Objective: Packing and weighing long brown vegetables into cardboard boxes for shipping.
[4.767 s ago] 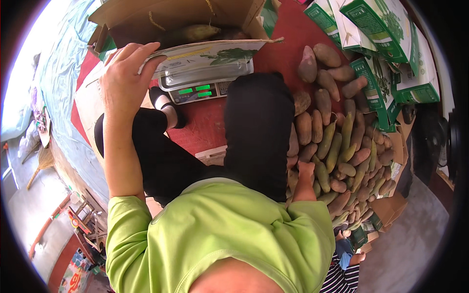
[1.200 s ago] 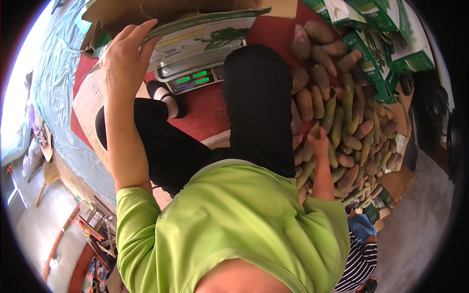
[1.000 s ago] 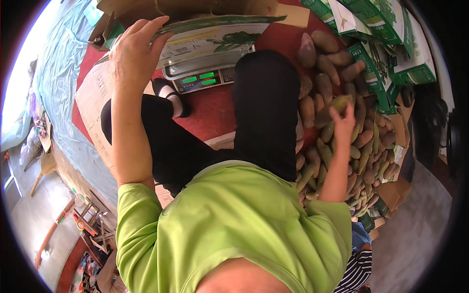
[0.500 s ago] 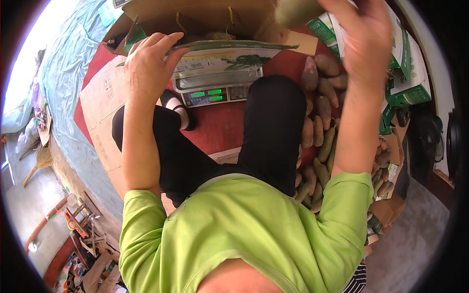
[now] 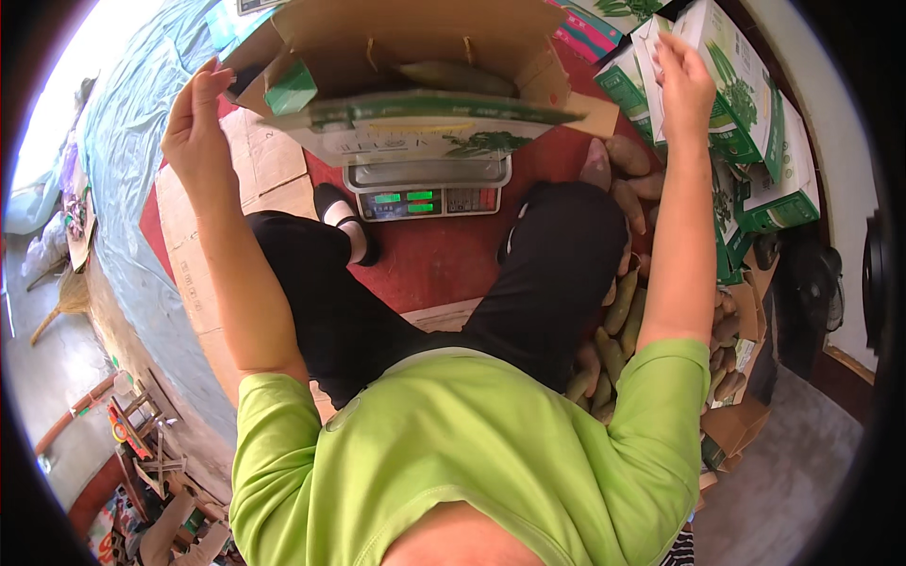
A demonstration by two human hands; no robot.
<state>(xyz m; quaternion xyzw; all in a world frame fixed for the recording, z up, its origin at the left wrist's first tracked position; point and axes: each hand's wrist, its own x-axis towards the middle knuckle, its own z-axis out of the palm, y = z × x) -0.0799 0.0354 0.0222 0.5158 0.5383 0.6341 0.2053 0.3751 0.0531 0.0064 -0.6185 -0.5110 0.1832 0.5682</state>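
An open cardboard box (image 5: 425, 141), white and green outside with rope loops inside, sits over the steel tray of a digital scale (image 5: 429, 189). Inside it lies a long greenish-brown vegetable (image 5: 458, 77). My left hand (image 5: 200, 118) is raised beside the box's left corner, its fingers bent together at the tips; whatever is between them cannot be made out. Off the box's right side, my right hand (image 5: 686, 85) is up in front of the stacked cartons, fingers loosely curled and apart, with no vegetable in it. The box's front flap is blurred.
White-and-green cartons (image 5: 746, 94) stand at the far right. Beside my right leg lie piled long vegetables (image 5: 618, 311), brownish and green. A flattened cardboard sheet (image 5: 260, 156) and blue plastic sheeting (image 5: 132, 141) cover the left. A straw broom (image 5: 71, 292) is at the far left.
The vegetable in my right hand has been let go, and one now shows inside the box. My left hand has moved left off the front flap. The box shows more of its inside.
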